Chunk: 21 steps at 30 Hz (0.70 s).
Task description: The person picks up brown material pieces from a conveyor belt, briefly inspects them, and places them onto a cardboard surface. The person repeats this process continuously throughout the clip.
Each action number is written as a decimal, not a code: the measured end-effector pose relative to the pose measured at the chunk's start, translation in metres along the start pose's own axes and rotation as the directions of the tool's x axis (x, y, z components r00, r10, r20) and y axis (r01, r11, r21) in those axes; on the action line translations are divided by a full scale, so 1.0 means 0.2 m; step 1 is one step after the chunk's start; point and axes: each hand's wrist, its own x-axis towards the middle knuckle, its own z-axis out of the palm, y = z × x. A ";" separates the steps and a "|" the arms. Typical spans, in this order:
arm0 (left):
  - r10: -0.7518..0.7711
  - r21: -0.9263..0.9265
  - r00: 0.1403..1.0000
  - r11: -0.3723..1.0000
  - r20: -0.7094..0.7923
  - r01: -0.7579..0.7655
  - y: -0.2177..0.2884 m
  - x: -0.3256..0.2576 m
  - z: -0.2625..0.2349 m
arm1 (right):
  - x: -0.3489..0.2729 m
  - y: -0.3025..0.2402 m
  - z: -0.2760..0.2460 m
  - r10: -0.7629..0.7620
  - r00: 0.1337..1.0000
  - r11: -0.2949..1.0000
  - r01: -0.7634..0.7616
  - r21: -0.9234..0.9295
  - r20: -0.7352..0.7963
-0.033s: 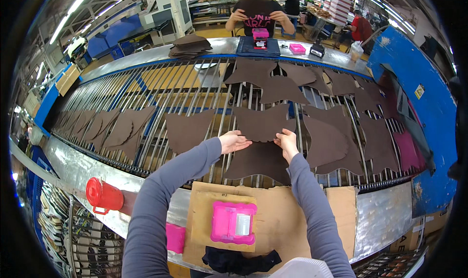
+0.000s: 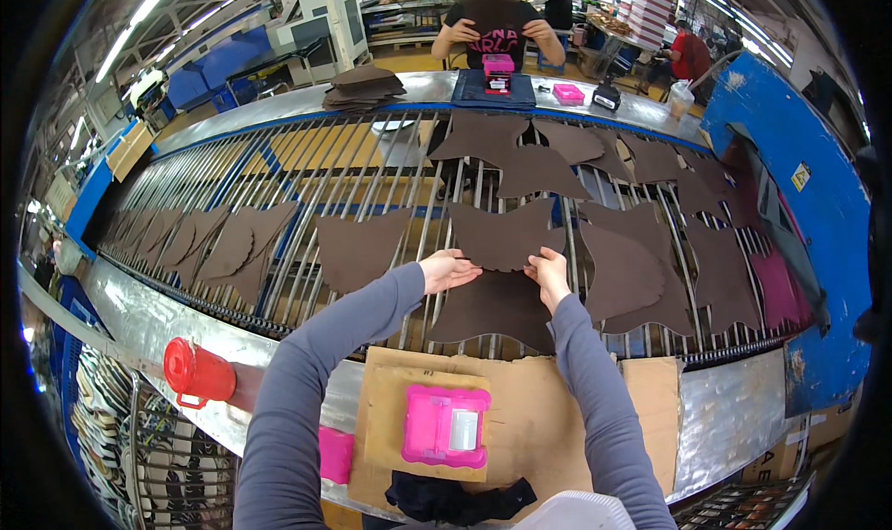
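Both my hands are at the near edge of a dark brown cut panel (image 2: 506,235) with a wavy outline. My left hand (image 2: 450,271) has its fingertips closed on the near left corner, palm partly turned up. At the near right corner, my right hand (image 2: 548,271) pinches the edge between thumb and fingers. A second brown panel (image 2: 492,312) lies just below, partly covered by the first one, on a conveyor of metal rods (image 2: 418,293). The material's kind cannot be made out for sure.
More brown panels (image 2: 360,249) lie along the rods, some overlapping. Nearby are a cardboard sheet (image 2: 548,418), a pink box (image 2: 444,426), a dark cloth (image 2: 455,498) and a red lidded mug (image 2: 199,372). A blue metal housing (image 2: 790,158) stands right. Opposite sits a person (image 2: 492,33).
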 end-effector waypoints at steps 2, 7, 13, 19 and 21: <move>-0.008 -0.022 0.999 1.000 -0.040 0.007 0.00 0.03 0.02 | 0.06 0.05 -0.03 0.028 1.000 0.999 -0.029 -0.040 -0.007; -0.026 0.363 0.990 0.928 -0.142 0.077 0.02 -0.02 -0.13 | 0.06 0.05 -0.10 0.080 0.997 0.995 -0.081 -0.063 -0.017; 0.380 0.530 0.453 0.804 -0.807 0.270 0.02 -0.33 -0.58 | -0.26 -0.22 -0.28 -0.149 0.972 0.914 0.205 -0.350 0.180; 0.385 0.370 0.364 0.922 -0.848 -0.113 -0.19 -0.28 -0.94 | -0.73 -0.31 -0.48 -0.087 0.933 0.817 0.267 -0.511 0.349; 0.391 0.258 0.339 0.890 -0.855 -0.377 -0.19 -0.25 -0.95 | -0.85 -0.32 -0.51 -0.090 0.923 0.802 0.289 -0.522 0.373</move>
